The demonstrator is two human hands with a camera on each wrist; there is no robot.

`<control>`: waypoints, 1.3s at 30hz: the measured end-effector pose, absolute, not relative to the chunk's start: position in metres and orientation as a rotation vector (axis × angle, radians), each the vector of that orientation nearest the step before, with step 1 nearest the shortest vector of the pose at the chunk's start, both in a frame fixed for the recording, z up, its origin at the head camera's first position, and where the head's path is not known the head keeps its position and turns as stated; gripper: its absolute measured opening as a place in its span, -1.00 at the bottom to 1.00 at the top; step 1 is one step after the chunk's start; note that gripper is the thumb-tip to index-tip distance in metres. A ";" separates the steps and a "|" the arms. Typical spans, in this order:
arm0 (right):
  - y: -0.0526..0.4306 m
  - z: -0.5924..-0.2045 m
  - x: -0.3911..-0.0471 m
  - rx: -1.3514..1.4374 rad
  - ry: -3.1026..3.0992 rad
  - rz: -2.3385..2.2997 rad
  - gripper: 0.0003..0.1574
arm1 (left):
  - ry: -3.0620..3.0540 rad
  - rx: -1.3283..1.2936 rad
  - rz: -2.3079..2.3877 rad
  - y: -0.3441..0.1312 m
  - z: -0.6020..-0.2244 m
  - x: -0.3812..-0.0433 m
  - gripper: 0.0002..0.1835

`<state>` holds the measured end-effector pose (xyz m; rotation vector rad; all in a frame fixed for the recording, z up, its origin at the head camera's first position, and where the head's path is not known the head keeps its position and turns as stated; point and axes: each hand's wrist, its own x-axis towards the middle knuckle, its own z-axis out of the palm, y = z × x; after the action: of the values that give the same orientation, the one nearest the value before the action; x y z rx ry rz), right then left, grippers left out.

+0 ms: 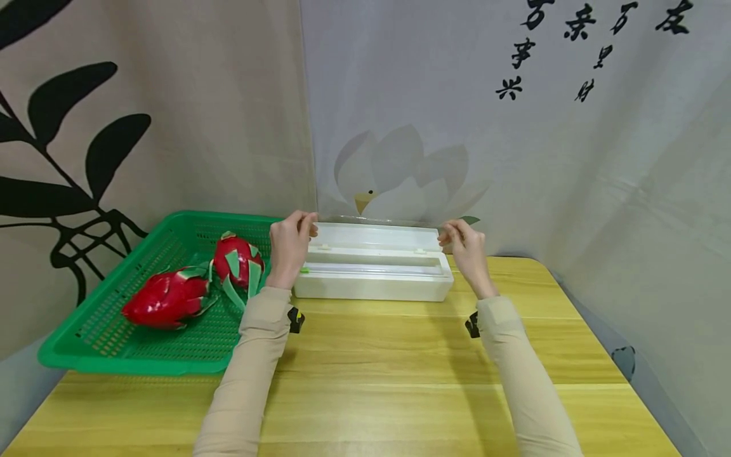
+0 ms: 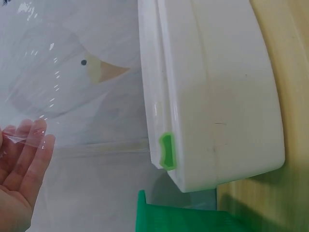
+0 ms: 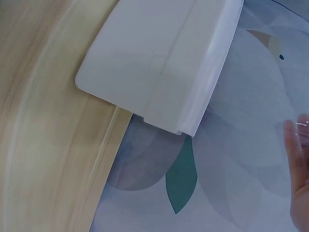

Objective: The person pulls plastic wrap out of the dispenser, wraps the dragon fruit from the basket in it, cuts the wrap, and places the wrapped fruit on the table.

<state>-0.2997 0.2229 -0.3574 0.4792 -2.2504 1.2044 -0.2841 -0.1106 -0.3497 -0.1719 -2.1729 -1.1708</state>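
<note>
A white cling film dispenser box (image 1: 374, 289) stands on the table with its lid (image 1: 377, 238) raised. Clear cling film (image 2: 58, 96) comes from it and stretches between both hands behind the lid. My left hand (image 1: 290, 247) pinches one corner of the film; in the left wrist view the thumb tip meets the film at the left edge, the other fingers (image 2: 36, 159) fairly straight. At the box's right end, my right hand (image 1: 465, 251) pinches the other corner, only partly visible in the right wrist view. A green slider (image 2: 167, 151) sits at the box's left end.
Left of the box is a green plastic basket (image 1: 114, 365) with two red dragon fruits (image 1: 168, 299), one lying in front of the other. Wooden table (image 1: 394, 381) runs in front of the box. A printed curtain (image 1: 400, 82) hangs close behind it.
</note>
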 end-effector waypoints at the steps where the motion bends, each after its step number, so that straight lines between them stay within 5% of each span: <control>1: 0.223 -0.357 -0.300 0.480 -2.251 1.200 -0.68 | -2.172 -0.172 -1.171 -0.111 -0.349 -0.284 -0.64; 39: 0.218 -0.325 -0.297 0.476 -2.130 1.130 -0.68 | -2.082 -0.187 -1.142 -0.114 -0.317 -0.279 -0.60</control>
<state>-0.2973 0.2179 -0.3246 0.4763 -2.1302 1.1303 -0.2794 -0.1142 -0.3170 -0.1873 -2.0817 -1.1420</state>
